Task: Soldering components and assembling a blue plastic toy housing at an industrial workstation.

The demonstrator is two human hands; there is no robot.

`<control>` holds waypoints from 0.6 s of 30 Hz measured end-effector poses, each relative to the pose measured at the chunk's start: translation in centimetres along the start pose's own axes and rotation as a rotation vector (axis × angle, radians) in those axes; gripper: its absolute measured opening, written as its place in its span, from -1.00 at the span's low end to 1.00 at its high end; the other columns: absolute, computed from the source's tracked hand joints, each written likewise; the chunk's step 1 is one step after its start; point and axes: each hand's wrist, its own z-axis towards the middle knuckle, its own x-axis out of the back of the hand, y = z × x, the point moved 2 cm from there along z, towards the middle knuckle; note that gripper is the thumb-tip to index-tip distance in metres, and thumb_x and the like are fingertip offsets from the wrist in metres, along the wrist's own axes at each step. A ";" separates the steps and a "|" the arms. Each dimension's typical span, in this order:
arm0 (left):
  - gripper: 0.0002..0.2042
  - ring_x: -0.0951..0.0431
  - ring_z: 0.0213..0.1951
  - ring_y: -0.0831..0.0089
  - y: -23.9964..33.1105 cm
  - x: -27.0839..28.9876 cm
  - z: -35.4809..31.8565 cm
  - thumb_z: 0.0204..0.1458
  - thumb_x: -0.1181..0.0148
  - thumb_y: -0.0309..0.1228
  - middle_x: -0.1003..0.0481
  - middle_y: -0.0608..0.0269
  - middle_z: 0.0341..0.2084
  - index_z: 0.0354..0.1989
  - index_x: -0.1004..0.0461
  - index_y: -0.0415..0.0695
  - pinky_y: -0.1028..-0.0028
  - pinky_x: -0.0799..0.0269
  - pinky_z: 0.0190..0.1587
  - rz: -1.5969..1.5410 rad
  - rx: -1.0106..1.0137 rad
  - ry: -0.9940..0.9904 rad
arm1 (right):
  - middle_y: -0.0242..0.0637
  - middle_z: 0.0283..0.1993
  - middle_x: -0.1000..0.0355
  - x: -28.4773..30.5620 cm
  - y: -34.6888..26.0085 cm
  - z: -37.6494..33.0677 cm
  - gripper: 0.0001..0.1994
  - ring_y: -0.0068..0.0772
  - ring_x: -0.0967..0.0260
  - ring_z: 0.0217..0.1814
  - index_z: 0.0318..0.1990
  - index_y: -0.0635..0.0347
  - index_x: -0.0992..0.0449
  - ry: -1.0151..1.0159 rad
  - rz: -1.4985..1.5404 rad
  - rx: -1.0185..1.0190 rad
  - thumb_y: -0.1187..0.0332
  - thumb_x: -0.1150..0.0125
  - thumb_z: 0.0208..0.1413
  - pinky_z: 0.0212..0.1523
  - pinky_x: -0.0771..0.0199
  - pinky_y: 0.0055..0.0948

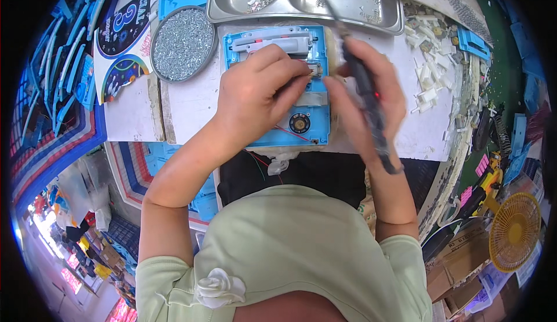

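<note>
A blue plastic housing (pixel 322 116) lies on the white table in front of me, its inner side up. Fitted in it are a round black speaker (pixel 300 123), thin red wires and a grey plastic piece (pixel 290 44) along the far end. Over the housing's middle, my left hand (pixel 261 90) has thumb and fingers pinched together; what they hold is too small to make out. My right hand (pixel 380 87) grips a black electric screwdriver (pixel 366 90) with a small red light. The screwdriver tilts, its bit up and away from the housing, and motion blurs it slightly.
A round dish (pixel 215 49) full of small screws stands left of the housing. Behind is a two-well steel tray (pixel 397 27) with small metal parts. White plastic pieces (pixel 428 92) are scattered at right. Blue parts (pixel 72 60) fill a striped bin at left; a yellow fan (pixel 514 232) stands lower right.
</note>
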 end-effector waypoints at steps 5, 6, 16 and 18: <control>-0.81 -0.55 -0.39 0.25 0.4 -0.7 -0.4 -0.11 -0.41 -0.59 -0.52 0.19 -0.37 -0.29 -0.61 -0.19 0.38 -0.46 -0.35 0.126 -0.082 0.030 | -0.24 -0.33 -0.51 5.9 -0.9 -2.3 -0.68 -0.49 -0.41 -0.38 0.00 0.32 -0.54 -0.031 -0.025 -0.048 0.59 -0.36 0.06 -0.32 -0.37 -0.57; -0.82 -0.55 -0.39 0.25 0.4 -0.8 -0.3 -0.11 -0.41 -0.60 -0.52 0.19 -0.37 -0.29 -0.61 -0.19 0.39 -0.46 -0.35 0.125 -0.081 0.029 | -0.25 -0.37 -0.50 6.0 -1.2 -2.8 -0.69 -0.51 -0.38 -0.42 -0.02 0.32 -0.54 -0.061 -0.017 -0.051 0.57 -0.36 0.05 -0.37 -0.34 -0.57; -0.82 -0.56 -0.39 0.26 0.5 -0.9 -0.3 -0.12 -0.41 -0.61 -0.52 0.18 -0.36 -0.31 -0.59 -0.19 0.41 -0.47 -0.37 0.153 -0.048 0.014 | -0.30 -0.51 -0.43 5.3 -1.1 -4.1 -0.74 -0.44 -0.28 -0.59 -0.14 0.25 -0.53 -0.167 0.023 -0.072 0.48 -0.43 0.01 -0.54 -0.23 -0.51; -0.82 -0.56 -0.39 0.26 0.6 -0.9 -0.3 -0.13 -0.41 -0.61 -0.52 0.18 -0.36 -0.31 -0.59 -0.19 0.41 -0.47 -0.37 0.157 -0.054 0.016 | -0.31 -0.52 -0.42 5.2 -1.4 -3.8 -0.75 -0.41 -0.28 -0.59 -0.15 0.24 -0.54 -0.192 0.019 -0.080 0.46 -0.44 0.01 -0.55 -0.24 -0.49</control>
